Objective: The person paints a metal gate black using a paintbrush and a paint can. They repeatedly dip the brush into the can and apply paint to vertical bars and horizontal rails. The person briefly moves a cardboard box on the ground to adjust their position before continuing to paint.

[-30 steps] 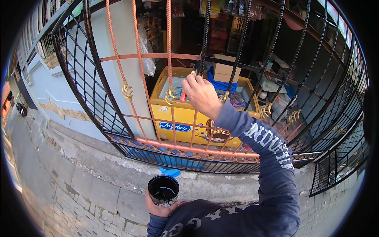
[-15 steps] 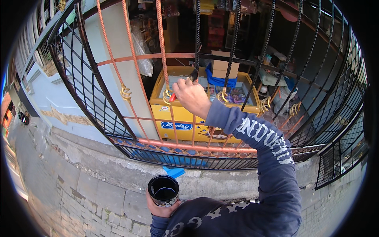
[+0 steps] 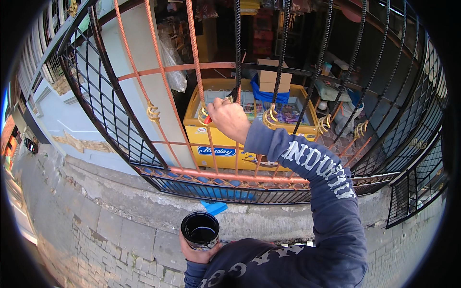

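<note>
My right hand (image 3: 227, 118) is closed around a paintbrush whose red handle (image 3: 207, 119) pokes out at the left of the fist. Its dark bristles (image 3: 233, 95) touch or nearly touch a vertical bar (image 3: 238, 53) of the window grille; my fingers partly hide the contact. Above the hand this bar is black, while bars to its left are still reddish brown. Lower down, my left hand (image 3: 200, 254) grips an open can (image 3: 200, 230) from below and the side. Black paint shows inside the can, which is held roughly upright near my body.
Gold curved ornaments (image 3: 153, 113) sit on several bars. Behind the grille stands a yellow chest freezer (image 3: 223, 158) with a cardboard box (image 3: 274, 81) on top. A blue scrap (image 3: 214, 207) lies by the concrete ledge (image 3: 269, 220). Paving (image 3: 115, 235) spreads at the left.
My right hand and the brush have shifted slightly down and left along the bar. The left hand still holds the paint can, almost unmoved.
</note>
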Demonstrator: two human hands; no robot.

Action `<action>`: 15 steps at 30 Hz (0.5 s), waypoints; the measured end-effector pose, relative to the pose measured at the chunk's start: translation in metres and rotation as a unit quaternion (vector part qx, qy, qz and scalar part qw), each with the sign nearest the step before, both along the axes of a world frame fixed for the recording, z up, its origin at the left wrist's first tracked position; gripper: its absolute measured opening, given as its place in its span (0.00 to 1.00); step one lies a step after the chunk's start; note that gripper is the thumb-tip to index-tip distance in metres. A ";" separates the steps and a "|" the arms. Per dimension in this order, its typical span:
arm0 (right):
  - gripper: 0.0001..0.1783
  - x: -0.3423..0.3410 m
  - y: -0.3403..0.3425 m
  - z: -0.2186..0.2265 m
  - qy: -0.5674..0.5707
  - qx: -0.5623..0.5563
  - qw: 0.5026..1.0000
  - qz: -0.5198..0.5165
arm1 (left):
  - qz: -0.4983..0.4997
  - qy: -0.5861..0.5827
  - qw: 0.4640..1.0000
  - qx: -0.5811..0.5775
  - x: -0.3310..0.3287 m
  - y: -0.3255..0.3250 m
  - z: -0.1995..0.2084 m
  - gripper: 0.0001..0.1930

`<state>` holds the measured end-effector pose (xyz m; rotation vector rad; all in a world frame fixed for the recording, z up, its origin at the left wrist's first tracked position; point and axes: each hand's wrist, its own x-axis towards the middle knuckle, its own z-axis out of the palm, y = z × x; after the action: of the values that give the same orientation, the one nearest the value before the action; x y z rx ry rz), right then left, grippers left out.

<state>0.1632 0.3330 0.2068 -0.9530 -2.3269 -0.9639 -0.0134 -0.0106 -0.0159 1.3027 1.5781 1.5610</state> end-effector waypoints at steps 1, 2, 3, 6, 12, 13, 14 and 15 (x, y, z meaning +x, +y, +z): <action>0.09 0.000 0.000 0.000 0.014 0.100 0.994 0.031 | 0.003 -0.001 1.000 -0.003 0.000 -0.001 0.001 0.65; 0.08 -0.001 0.000 -0.001 0.007 0.075 0.997 -0.015 | 0.001 -0.010 1.000 -0.005 0.000 -0.001 0.001 0.65; 0.07 -0.001 0.000 0.000 0.003 0.061 0.997 -0.050 | 0.006 0.007 1.000 -0.006 -0.001 -0.001 0.002 0.65; 0.06 0.001 0.000 0.003 0.003 0.055 0.998 -0.031 | 0.006 0.022 1.000 -0.007 -0.003 0.000 0.001 0.65; 0.07 0.004 -0.006 0.009 0.006 0.009 0.998 -0.056 | -0.004 -0.007 1.000 -0.005 -0.002 0.004 -0.003 0.65; 0.07 0.003 -0.008 0.009 -0.002 0.026 0.997 -0.069 | -0.004 -0.006 1.000 -0.004 -0.001 0.005 -0.003 0.65; 0.07 0.001 -0.010 0.009 -0.012 0.038 0.997 -0.070 | -0.005 -0.010 1.000 -0.006 -0.001 0.005 -0.003 0.65; 0.07 0.001 -0.011 0.010 -0.008 0.059 0.996 -0.059 | -0.006 -0.003 1.000 -0.004 0.000 0.005 -0.003 0.65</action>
<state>0.1641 0.3222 0.2171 -1.0486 -2.2201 -1.1458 -0.0137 -0.0052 -0.0184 1.3002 1.5687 1.5473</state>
